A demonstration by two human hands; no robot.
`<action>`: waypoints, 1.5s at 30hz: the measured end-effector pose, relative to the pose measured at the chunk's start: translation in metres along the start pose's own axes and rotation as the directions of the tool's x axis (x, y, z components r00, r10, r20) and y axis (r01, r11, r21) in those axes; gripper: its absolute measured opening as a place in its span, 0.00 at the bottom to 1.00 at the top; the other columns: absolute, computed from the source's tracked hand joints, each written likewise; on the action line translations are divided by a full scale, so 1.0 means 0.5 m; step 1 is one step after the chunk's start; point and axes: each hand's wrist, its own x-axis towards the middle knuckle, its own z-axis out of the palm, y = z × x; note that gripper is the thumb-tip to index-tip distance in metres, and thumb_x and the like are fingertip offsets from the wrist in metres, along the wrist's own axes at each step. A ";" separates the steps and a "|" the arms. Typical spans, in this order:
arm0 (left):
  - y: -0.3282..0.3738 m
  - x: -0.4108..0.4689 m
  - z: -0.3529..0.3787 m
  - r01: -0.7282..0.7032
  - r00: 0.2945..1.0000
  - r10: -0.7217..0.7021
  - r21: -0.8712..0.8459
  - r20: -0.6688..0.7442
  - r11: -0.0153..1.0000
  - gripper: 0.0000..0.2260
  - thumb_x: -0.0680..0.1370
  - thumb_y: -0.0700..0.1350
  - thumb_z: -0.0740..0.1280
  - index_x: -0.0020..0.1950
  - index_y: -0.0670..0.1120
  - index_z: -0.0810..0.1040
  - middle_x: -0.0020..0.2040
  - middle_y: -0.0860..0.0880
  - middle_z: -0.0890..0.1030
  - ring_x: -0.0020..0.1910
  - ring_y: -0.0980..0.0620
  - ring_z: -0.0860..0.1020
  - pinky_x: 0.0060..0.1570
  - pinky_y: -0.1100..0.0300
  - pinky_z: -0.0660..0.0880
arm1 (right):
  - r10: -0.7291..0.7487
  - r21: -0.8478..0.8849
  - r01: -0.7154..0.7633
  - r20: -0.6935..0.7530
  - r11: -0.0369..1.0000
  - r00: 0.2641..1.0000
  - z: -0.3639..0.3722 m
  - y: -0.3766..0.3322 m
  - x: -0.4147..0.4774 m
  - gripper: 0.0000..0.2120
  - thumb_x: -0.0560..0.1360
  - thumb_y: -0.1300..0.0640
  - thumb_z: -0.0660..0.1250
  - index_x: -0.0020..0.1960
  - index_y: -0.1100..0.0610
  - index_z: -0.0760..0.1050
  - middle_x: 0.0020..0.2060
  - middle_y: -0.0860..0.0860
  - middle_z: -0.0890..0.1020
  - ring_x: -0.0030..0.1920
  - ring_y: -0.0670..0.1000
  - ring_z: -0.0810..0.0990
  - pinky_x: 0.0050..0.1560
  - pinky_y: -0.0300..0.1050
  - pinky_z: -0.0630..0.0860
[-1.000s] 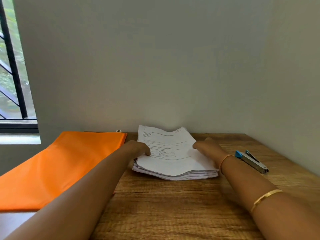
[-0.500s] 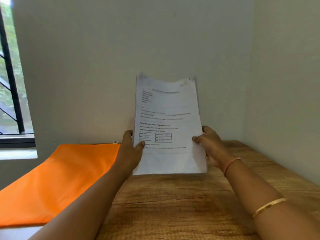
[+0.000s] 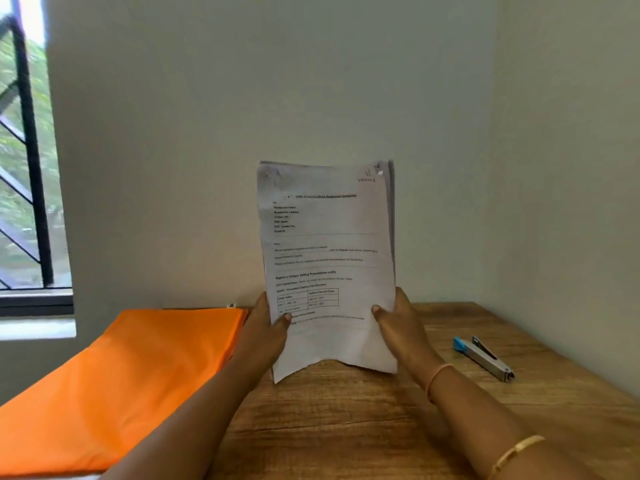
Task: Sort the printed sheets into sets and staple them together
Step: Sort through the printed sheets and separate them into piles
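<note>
The left hand (image 3: 265, 336) grips the lower left edge of the stack of printed sheets (image 3: 329, 244), thumb on the front page. The right hand (image 3: 398, 327) grips the lower right edge the same way. The stack stands upright between them over the wooden surface (image 3: 346, 427); whether its bottom edge touches the wood is unclear. A stapler (image 3: 485, 358) lies at 4 o'clock from the right hand, apart from it. An orange folder (image 3: 121, 382) lies at 8 o'clock from the left hand.
</note>
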 end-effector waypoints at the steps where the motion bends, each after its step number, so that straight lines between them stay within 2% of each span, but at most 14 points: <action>1: 0.003 0.001 -0.006 0.009 1.000 -0.009 -0.033 0.022 0.999 0.13 0.80 0.38 0.62 0.61 0.53 0.68 0.57 0.53 0.76 0.56 0.52 0.76 0.56 0.56 0.75 | -0.001 0.007 0.002 -0.006 1.000 1.000 -0.005 -0.005 0.003 0.15 0.79 0.64 0.59 0.64 0.56 0.67 0.53 0.50 0.75 0.52 0.50 0.74 0.51 0.41 0.70; 4: 0.010 0.004 -0.023 0.093 0.994 -0.080 -0.177 0.077 0.980 0.13 0.77 0.37 0.65 0.55 0.54 0.73 0.57 0.49 0.80 0.54 0.47 0.79 0.56 0.47 0.77 | 0.061 0.044 -0.062 0.037 0.997 0.997 -0.030 -0.007 0.017 0.14 0.77 0.66 0.61 0.61 0.55 0.70 0.54 0.51 0.77 0.53 0.52 0.76 0.55 0.45 0.73; 7: 0.017 0.004 -0.031 0.256 0.960 -0.199 -0.335 0.196 0.907 0.14 0.76 0.34 0.65 0.59 0.48 0.73 0.56 0.44 0.81 0.52 0.43 0.81 0.51 0.47 0.78 | 0.173 0.144 -0.191 0.124 0.971 0.977 -0.050 0.002 0.020 0.14 0.76 0.68 0.63 0.57 0.54 0.73 0.56 0.54 0.80 0.55 0.57 0.78 0.60 0.54 0.74; 11: 0.021 -0.002 -0.035 0.426 0.882 -0.296 -0.352 0.367 0.833 0.12 0.77 0.37 0.64 0.59 0.44 0.76 0.54 0.42 0.82 0.52 0.42 0.81 0.51 0.47 0.79 | 0.219 0.269 -0.284 0.248 0.920 0.944 -0.066 -0.004 0.019 0.14 0.76 0.69 0.62 0.57 0.55 0.74 0.51 0.55 0.82 0.50 0.57 0.80 0.50 0.51 0.78; 15: 0.024 0.010 -0.037 0.420 0.904 -0.332 -0.409 0.271 0.810 0.12 0.78 0.35 0.64 0.60 0.42 0.76 0.51 0.43 0.82 0.46 0.44 0.81 0.41 0.53 0.81 | 0.325 0.304 -0.416 0.307 0.857 0.895 -0.066 -0.022 0.018 0.06 0.78 0.62 0.62 0.54 0.61 0.73 0.46 0.58 0.81 0.45 0.57 0.80 0.45 0.51 0.78; 18: 0.021 0.016 -0.028 0.401 0.911 -0.395 -0.471 0.117 0.786 0.14 0.78 0.35 0.64 0.63 0.39 0.74 0.53 0.42 0.80 0.42 0.46 0.79 0.36 0.53 0.79 | 0.365 0.612 -0.488 0.324 0.623 0.873 -0.055 -0.038 0.013 0.11 0.79 0.53 0.61 0.50 0.61 0.75 0.39 0.57 0.82 0.41 0.55 0.80 0.35 0.46 0.80; 20: 0.017 0.016 -0.019 0.366 0.908 -0.418 -0.538 0.026 0.760 0.15 0.78 0.35 0.63 0.65 0.38 0.72 0.59 0.40 0.78 0.41 0.47 0.78 0.36 0.54 0.76 | 0.350 0.700 -0.494 0.353 0.516 0.867 -0.034 -0.043 0.004 0.15 0.77 0.48 0.63 0.51 0.61 0.75 0.40 0.58 0.83 0.42 0.56 0.81 0.38 0.49 0.82; 24: 0.013 0.009 0.006 0.273 0.923 -0.382 -0.645 -0.032 0.714 0.15 0.79 0.35 0.62 0.65 0.43 0.71 0.52 0.46 0.80 0.43 0.49 0.79 0.30 0.57 0.79 | 0.351 0.565 -0.599 0.492 0.568 0.797 0.039 -0.045 -0.029 0.13 0.77 0.51 0.64 0.54 0.61 0.74 0.49 0.59 0.80 0.50 0.58 0.79 0.52 0.56 0.78; 26: 0.022 0.000 0.021 0.250 0.943 -0.332 -0.659 0.000 0.710 0.13 0.79 0.36 0.61 0.63 0.46 0.71 0.49 0.49 0.80 0.46 0.49 0.79 0.33 0.56 0.80 | 0.359 0.582 -0.566 0.440 0.583 0.823 0.063 -0.050 -0.035 0.06 0.78 0.60 0.62 0.53 0.60 0.74 0.48 0.58 0.80 0.49 0.56 0.78 0.52 0.54 0.78; 29: 0.036 -0.003 0.032 0.260 0.955 -0.286 -0.681 0.076 0.685 0.11 0.79 0.34 0.61 0.58 0.45 0.73 0.51 0.47 0.81 0.49 0.48 0.79 0.42 0.54 0.77 | 0.350 0.643 -0.473 0.320 0.602 0.880 0.055 -0.039 -0.017 0.10 0.78 0.70 0.57 0.53 0.58 0.73 0.50 0.57 0.80 0.53 0.58 0.78 0.56 0.55 0.75; 33: 0.034 0.018 -0.009 0.208 0.953 -0.303 -0.706 -0.011 0.677 0.13 0.77 0.31 0.62 0.60 0.42 0.72 0.50 0.45 0.80 0.48 0.47 0.79 0.39 0.54 0.80 | 0.330 0.471 -0.374 0.177 0.799 0.927 -0.003 -0.024 0.012 0.16 0.78 0.71 0.56 0.61 0.57 0.70 0.56 0.59 0.79 0.56 0.61 0.78 0.54 0.60 0.76; 37: 0.013 0.035 -0.079 0.138 0.945 -0.300 -0.668 -0.133 0.731 0.12 0.75 0.29 0.65 0.56 0.40 0.73 0.51 0.42 0.79 0.45 0.47 0.80 0.32 0.59 0.81 | 0.260 0.268 -0.254 0.013 0.929 0.965 -0.069 -0.019 0.030 0.15 0.78 0.69 0.58 0.59 0.54 0.71 0.57 0.59 0.79 0.55 0.62 0.78 0.58 0.62 0.74; 41: -0.002 0.045 -0.104 0.225 0.957 -0.280 -0.410 -0.079 0.884 0.24 0.72 0.30 0.69 0.65 0.40 0.68 0.56 0.40 0.77 0.47 0.45 0.80 0.36 0.55 0.80 | 0.072 0.100 -0.060 -0.119 0.993 0.990 -0.100 -0.023 0.030 0.14 0.78 0.67 0.58 0.56 0.51 0.72 0.54 0.55 0.79 0.52 0.57 0.78 0.56 0.54 0.76; 45: -0.012 0.050 -0.096 0.167 0.985 -0.162 0.094 -0.059 0.982 0.21 0.70 0.34 0.72 0.61 0.40 0.72 0.56 0.42 0.79 0.50 0.44 0.80 0.49 0.50 0.78 | -0.167 0.004 0.171 -0.202 0.985 0.965 -0.106 -0.034 0.028 0.14 0.78 0.66 0.60 0.58 0.52 0.73 0.50 0.50 0.79 0.50 0.51 0.77 0.52 0.45 0.74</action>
